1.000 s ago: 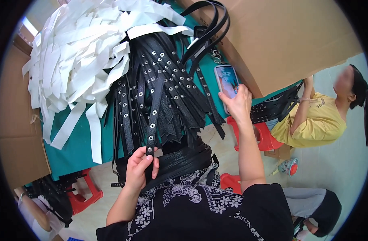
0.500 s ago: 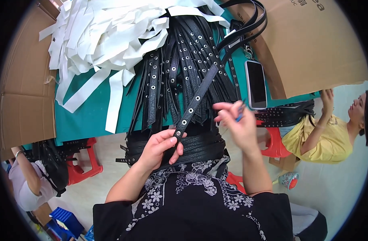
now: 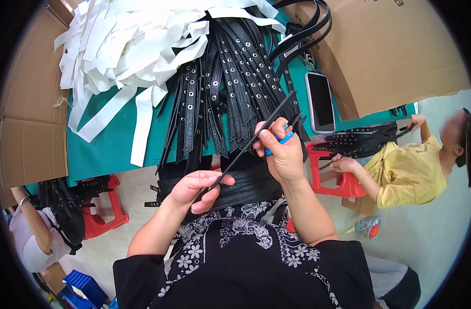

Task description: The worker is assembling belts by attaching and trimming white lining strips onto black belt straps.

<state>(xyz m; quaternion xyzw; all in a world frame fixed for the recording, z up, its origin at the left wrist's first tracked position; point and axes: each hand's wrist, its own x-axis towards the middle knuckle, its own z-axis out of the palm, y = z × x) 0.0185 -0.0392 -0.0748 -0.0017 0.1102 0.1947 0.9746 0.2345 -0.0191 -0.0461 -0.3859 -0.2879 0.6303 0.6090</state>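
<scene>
A black belt strap (image 3: 237,156) runs slanting between my hands, turned edge-on, so its eyelets do not show. My left hand (image 3: 197,189) is closed on the lower part of it. Further up, the fingers of my right hand (image 3: 282,157) are bent against the strap. That same hand grips small blue-handled scissors (image 3: 286,137), whose dark blades point up and right. Just beyond my hands, a pile of black eyelet belts (image 3: 240,87) hangs over the near table edge. More black belts (image 3: 240,188) lie across my lap.
White strips (image 3: 127,46) are heaped on the green table (image 3: 104,116). A phone (image 3: 321,100) lies at the right, near a large cardboard box (image 3: 395,62). Another cardboard box (image 3: 29,103) stands left. A person in yellow (image 3: 407,172) handles belts at the right, beside a red stool (image 3: 343,185).
The strap has turned from its eyelet face to its edge. My right hand has moved left and taken hold of its upper part, scissors still in hand. The person in yellow has lowered one hand.
</scene>
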